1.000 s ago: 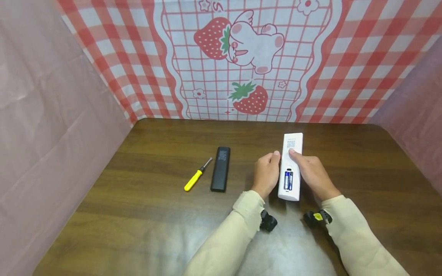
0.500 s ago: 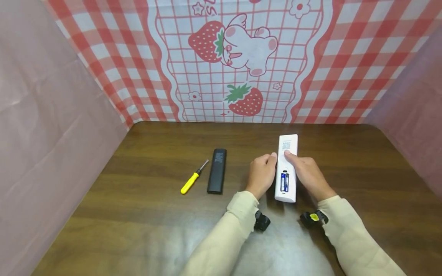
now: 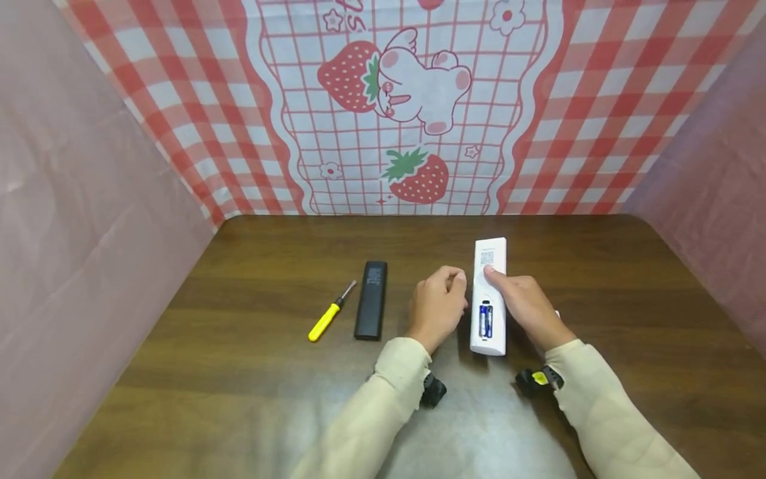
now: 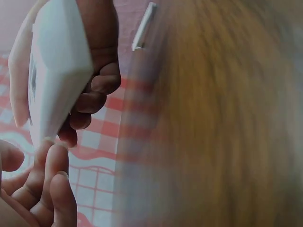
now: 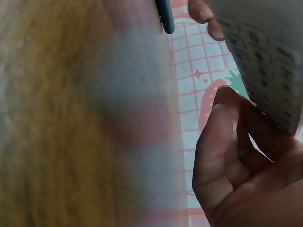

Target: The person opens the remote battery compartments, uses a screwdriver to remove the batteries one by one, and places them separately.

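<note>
A white remote control (image 3: 479,286) is held up in my right hand (image 3: 531,306), thumb pressed on its back and fingers beneath. Its battery bay lies uncovered, with two blue batteries (image 3: 486,322) side by side. In the right wrist view the remote's button face (image 5: 265,61) shows on the underside. My left hand (image 3: 439,303) hovers just left of the remote with loosely bent fingers and nothing in its grasp. From the left wrist, its fingertips (image 4: 57,151) appear close to the remote's far end.
Left of the hands, a black remote (image 3: 371,299) lies on the wooden table (image 3: 239,399) beside a yellow-handled screwdriver (image 3: 326,319). A small white piece (image 4: 143,26) lies beyond my right hand. Checked cloth (image 3: 598,133) hangs at the back.
My left hand has come off the remote's left side and shifted slightly left. The right hand keeps its hold on the remote. The whole head view has drifted a little.
</note>
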{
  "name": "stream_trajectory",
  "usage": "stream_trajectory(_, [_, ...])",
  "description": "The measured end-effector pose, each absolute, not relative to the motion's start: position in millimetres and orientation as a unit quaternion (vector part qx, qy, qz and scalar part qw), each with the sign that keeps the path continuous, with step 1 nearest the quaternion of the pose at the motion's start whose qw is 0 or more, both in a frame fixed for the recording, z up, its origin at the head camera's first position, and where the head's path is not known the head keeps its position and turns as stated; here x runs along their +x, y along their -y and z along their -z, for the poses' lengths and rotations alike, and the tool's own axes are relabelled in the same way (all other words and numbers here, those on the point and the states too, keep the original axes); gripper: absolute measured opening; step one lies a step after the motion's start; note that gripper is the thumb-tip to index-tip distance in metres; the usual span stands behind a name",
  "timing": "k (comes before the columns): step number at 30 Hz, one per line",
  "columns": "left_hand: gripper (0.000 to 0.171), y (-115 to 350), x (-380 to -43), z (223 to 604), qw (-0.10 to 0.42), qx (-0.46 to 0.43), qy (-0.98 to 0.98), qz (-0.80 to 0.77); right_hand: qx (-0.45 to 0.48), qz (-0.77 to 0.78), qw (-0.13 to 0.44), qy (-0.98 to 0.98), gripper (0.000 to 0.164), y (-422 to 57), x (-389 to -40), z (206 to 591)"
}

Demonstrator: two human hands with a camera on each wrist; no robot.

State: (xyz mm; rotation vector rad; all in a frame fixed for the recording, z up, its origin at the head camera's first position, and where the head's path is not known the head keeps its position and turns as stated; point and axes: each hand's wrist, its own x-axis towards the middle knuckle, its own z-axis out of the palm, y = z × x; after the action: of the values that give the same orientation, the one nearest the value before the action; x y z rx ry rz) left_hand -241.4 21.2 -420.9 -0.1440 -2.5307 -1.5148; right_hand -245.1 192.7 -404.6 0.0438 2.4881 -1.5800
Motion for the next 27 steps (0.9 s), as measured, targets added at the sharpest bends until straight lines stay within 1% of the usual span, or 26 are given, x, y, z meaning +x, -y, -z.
stream_trajectory(6, [0.026,-16,-236,414,0.093,-0.081,0.886,0.447,0.012,0.521,0.102,-0.847,0.079,-192,-246,407])
stream_trajectory(10, [0.027,-11,-235,413,0.099,-0.102,0.904,0.404,0.012,0.519,0.099,-0.849,0.080,-192,-246,407])
stream_trajectory(19, [0.024,14,-236,408,0.156,-0.163,0.919,0.322,0.012,0.524,0.089,-0.847,0.077,-194,-246,408])
stream_trajectory(27, [0.025,36,-228,402,0.172,-0.251,0.925,0.230,0.010,0.518,0.095,-0.850,0.078,-192,-246,410])
